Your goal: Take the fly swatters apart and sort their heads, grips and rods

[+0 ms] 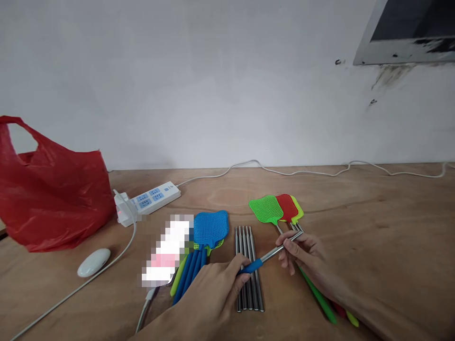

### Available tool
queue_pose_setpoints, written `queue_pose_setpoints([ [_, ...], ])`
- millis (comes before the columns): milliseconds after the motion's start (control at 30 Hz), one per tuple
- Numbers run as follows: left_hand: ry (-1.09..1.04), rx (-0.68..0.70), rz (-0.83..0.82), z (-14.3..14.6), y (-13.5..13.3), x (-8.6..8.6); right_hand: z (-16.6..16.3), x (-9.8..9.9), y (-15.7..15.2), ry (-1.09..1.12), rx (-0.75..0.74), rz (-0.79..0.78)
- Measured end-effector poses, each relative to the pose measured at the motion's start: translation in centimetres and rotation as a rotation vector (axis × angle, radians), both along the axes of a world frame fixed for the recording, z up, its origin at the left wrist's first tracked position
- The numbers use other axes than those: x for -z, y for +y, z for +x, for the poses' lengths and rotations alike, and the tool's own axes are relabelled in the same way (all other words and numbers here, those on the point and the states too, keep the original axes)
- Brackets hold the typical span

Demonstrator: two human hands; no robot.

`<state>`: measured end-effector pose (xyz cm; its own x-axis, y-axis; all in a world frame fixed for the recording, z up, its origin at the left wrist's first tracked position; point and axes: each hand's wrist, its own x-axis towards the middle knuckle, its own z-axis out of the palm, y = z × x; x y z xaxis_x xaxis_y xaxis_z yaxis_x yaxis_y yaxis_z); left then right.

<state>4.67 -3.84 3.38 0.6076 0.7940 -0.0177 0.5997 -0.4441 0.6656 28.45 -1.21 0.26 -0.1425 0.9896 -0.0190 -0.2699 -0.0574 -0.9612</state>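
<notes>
My left hand (216,289) is closed round a blue handle (253,266) that has a metal rod (275,251) coming out of it. At the rod's other end, my right hand (302,253) pinches it between thumb and fingers. Beneath the handle lies a row of several loose metal rods (250,284). Left of them are blue fly swatter heads (211,227) and several blue handles (192,270), partly hidden by my left hand, with a yellow-green handle (178,277) beside them. Behind my right hand lie fly swatters with green (266,209), red (287,207) and yellow (299,208) heads.
A red plastic bag (57,194) stands at the left. Near it are a white power strip (152,201), a white rounded object (94,262) and a blurred-out phone-like device (167,253) on a cable. A white cord (302,171) runs along the wall.
</notes>
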Motion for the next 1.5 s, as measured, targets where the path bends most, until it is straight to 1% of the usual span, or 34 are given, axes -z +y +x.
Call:
queue_pose_setpoints([
  [67,-0.043,-0.04,-0.062,0.0,-0.2,-0.5,-0.1,-0.1,-0.3,0.033,-0.003,-0.002],
  [133,-0.153,-0.064,-0.185,-0.1,-0.2,-1.1,-0.3,-0.3,-0.6,0.079,0.008,-0.011],
  [167,-0.221,-0.061,-0.302,-0.1,-0.1,-1.4,-0.3,-0.4,-0.7,0.102,0.02,-0.013],
  [200,-0.29,-0.052,-0.455,-0.2,0.0,-1.6,-0.3,-0.5,-0.7,0.124,0.04,-0.017],
  [267,-0.384,-0.036,-0.751,-0.4,0.4,-1.9,0.0,-0.7,-0.5,0.176,0.125,-0.032],
  [300,-0.396,-0.025,-0.856,-0.6,0.6,-1.9,0.2,-0.9,-0.2,0.208,0.19,-0.037],
  [333,-0.383,-0.019,-0.901,-0.8,0.7,-1.8,0.5,-1.0,0.1,0.243,0.263,-0.038],
  [367,-0.347,-0.024,-0.869,-1.0,0.7,-1.7,0.8,-1.1,0.4,0.276,0.339,-0.033],
  [400,-0.287,-0.044,-0.76,-1.3,0.7,-1.5,1.0,-1.2,0.7,0.302,0.401,-0.021],
  [433,-0.2,-0.076,-0.595,-1.5,0.7,-1.4,1.2,-1.3,0.9,0.315,0.438,-0.008],
  [500,0.016,-0.145,-0.21,-1.8,0.5,-1.2,1.3,-1.4,1.1,0.306,0.448,-0.003],
  [533,0.122,-0.17,-0.046,-1.8,0.5,-1.2,1.1,-1.5,1.0,0.292,0.436,-0.012],
  [567,0.217,-0.182,0.066,-1.8,0.4,-1.2,0.9,-1.5,0.9,0.279,0.42,-0.023],
  [600,0.293,-0.192,0.133,-1.8,0.4,-1.2,0.7,-1.4,0.7,0.27,0.406,-0.034],
  [667,0.41,-0.215,0.206,-1.7,0.5,-1.1,0.4,-1.4,0.4,0.262,0.386,-0.05],
  [767,0.591,-0.252,0.262,-1.6,0.7,-0.7,0.4,-1.2,0.2,0.245,0.372,-0.073],
  [833,0.695,-0.255,0.257,-1.7,0.7,-0.3,0.5,-1.0,0.3,0.233,0.364,-0.09],
  [900,0.752,-0.237,0.238,-1.8,0.7,0.1,0.6,-0.9,0.4,0.223,0.348,-0.102],
  [1000,0.778,-0.205,0.227,-1.9,0.7,0.2,0.6,-0.6,0.4,0.217,0.324,-0.109],
  [1133,0.802,-0.181,0.198,-2.2,0.8,-0.2,0.5,-0.5,0.2,0.215,0.303,-0.107],
  [1500,0.794,-0.211,0.184,-2.3,1.1,-0.4,0.1,-0.9,0.2,0.154,0.257,-0.126],
])
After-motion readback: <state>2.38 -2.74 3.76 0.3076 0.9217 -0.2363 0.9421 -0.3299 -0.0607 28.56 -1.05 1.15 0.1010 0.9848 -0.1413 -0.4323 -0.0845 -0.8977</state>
